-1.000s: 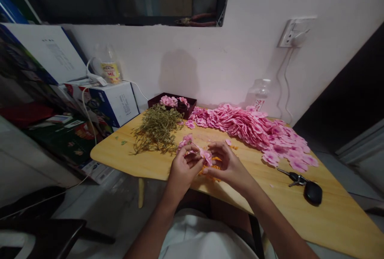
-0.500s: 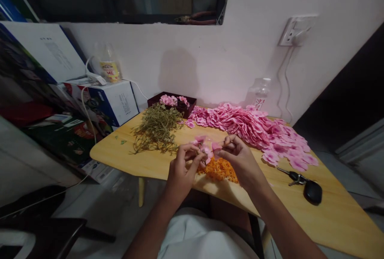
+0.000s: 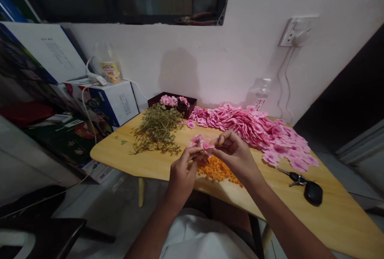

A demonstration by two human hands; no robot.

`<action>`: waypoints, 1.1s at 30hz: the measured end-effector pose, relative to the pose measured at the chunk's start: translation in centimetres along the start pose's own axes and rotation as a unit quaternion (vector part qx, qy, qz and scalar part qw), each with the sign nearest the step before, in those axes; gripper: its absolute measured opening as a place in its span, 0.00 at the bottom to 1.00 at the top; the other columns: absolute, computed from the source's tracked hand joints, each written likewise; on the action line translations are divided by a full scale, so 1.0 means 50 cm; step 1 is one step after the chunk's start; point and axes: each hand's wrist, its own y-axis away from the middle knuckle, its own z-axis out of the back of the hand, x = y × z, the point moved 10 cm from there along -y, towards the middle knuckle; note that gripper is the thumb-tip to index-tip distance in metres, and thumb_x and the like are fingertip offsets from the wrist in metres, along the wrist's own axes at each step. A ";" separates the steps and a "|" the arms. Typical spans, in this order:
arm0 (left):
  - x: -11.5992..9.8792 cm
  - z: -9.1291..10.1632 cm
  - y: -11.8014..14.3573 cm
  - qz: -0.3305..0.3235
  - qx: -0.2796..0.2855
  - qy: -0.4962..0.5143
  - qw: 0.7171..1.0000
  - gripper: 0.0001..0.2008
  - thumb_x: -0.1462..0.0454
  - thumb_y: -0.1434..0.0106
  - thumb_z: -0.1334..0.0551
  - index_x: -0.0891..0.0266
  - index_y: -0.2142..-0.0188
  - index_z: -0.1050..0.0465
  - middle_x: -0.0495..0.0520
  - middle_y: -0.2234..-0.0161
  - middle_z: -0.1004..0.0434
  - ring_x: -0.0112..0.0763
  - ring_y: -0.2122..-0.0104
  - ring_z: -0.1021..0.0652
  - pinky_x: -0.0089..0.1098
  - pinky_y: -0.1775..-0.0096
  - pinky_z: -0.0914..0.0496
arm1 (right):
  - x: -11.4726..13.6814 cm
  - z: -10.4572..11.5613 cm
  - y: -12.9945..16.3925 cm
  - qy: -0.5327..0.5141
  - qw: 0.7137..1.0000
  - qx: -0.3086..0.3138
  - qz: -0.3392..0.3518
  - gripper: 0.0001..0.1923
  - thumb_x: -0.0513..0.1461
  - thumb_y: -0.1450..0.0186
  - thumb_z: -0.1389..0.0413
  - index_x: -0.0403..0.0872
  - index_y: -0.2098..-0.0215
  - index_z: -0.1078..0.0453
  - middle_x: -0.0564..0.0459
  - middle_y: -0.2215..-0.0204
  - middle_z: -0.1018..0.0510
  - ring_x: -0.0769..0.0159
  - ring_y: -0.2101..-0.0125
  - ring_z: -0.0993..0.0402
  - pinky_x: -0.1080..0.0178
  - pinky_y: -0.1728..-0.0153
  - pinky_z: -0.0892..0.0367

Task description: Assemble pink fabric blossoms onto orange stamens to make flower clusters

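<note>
Raised just above the orange bits (image 3: 218, 170) on the table (image 3: 156, 165), the left hand (image 3: 181, 173) and right hand (image 3: 235, 156) both pinch one small pink flower (image 3: 201, 143) between fingertips, supplies within easy reach: petals (image 3: 255, 129), green stems (image 3: 157, 129).

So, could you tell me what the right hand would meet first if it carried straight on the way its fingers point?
Probably the small pink flower pinched between both hands, then the left hand fingertips; depth there is hard to judge.
</note>
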 end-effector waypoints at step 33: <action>-0.004 0.029 -0.005 -0.040 -0.054 -0.143 0.987 0.04 0.64 0.42 0.38 0.62 0.70 0.25 0.51 0.71 0.22 0.30 0.68 0.24 0.27 0.63 0.31 | -0.036 -0.025 0.020 -0.041 0.999 -0.027 -0.013 0.20 0.40 0.45 0.38 0.49 0.77 0.48 0.56 0.72 0.27 0.70 0.71 0.30 0.66 0.68 0.34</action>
